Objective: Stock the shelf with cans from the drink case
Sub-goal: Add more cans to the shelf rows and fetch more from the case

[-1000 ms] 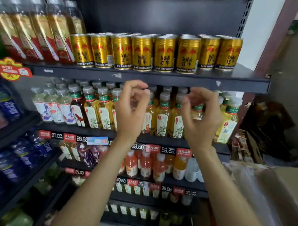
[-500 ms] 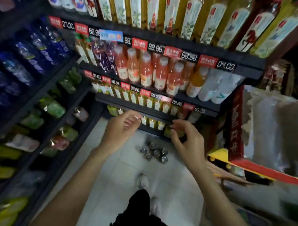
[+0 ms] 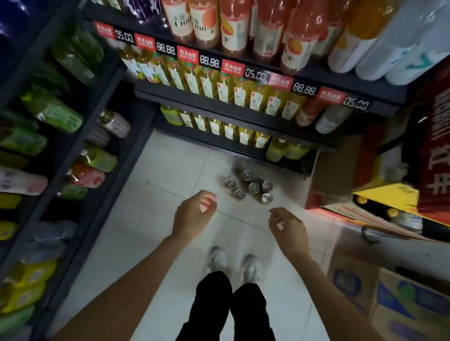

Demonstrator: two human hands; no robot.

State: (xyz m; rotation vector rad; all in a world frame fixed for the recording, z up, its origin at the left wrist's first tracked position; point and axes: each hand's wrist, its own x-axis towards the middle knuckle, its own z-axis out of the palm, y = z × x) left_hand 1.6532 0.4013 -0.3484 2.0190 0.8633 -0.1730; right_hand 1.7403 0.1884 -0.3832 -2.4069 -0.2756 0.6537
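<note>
View has tipped further down since before. Six cans [image 3: 249, 187] stand clustered on floor [image 3: 167, 173]. Left hand [image 3: 191, 215] and right hand [image 3: 288, 231] both loosely curled, empty.

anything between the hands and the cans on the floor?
Nothing visible. The cluster of six silver-topped cans stands upright on the pale tiled floor in front of the bottom shelf. The left hand and right hand hang above with loosely curled fingers, holding nothing; only open floor shows between them and the cans.
</note>
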